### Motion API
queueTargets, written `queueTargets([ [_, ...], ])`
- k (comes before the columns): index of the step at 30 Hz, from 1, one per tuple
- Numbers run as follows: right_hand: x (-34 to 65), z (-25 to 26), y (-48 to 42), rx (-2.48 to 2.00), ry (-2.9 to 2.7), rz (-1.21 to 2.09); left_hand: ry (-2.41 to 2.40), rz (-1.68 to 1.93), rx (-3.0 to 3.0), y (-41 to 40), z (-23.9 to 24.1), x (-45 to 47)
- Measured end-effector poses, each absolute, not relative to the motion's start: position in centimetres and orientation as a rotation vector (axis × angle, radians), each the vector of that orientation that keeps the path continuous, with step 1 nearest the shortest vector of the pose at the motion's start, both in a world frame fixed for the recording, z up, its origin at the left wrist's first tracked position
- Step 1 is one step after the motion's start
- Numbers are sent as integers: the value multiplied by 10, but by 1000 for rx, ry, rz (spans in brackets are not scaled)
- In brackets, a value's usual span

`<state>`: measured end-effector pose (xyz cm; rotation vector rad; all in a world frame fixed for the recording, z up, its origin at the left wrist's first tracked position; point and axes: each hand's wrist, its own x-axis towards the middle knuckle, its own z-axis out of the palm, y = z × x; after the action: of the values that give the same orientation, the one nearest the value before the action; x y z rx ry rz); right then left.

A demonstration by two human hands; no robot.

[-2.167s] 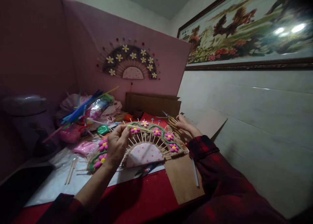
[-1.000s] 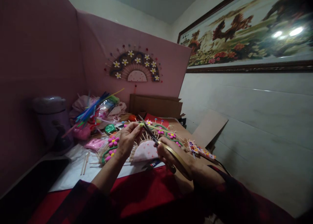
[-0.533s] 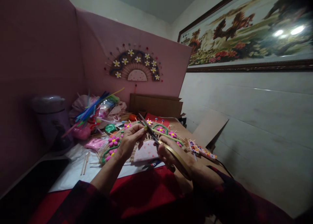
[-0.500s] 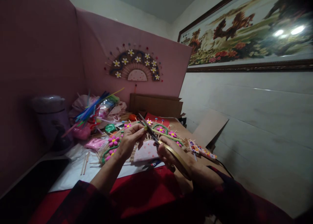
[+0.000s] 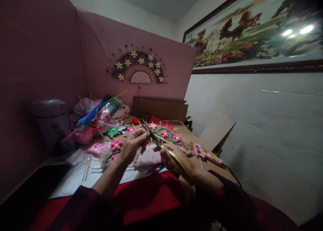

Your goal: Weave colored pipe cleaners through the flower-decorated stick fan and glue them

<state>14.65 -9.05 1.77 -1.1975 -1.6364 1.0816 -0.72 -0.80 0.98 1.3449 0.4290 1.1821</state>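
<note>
The strip [image 5: 163, 139] is mid-view, over the fan [image 5: 148, 156]. The left hand [image 5: 134, 144] pinches its end. The right hand [image 5: 176, 161] grips the scissors [image 5: 155, 140], blades by that end. Cardboard [image 5: 160, 107] stands at twelve o'clock; a red cover [image 5: 148, 194] spreads at six.

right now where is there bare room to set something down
Red cloth lies bare between the forearms, nearer than the white sheet. That sheet is partly free between the dark slab and two sticks. Crowded: back left, with fuzzy stems and a pink packet; middle, with the fan, left hand, right hand and scissors.
</note>
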Motion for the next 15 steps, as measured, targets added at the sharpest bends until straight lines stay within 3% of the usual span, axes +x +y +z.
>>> queueTargets([
  [15,134,14,-70,-1206,-1579,1175,471,1247,1320,8,3,-17],
])
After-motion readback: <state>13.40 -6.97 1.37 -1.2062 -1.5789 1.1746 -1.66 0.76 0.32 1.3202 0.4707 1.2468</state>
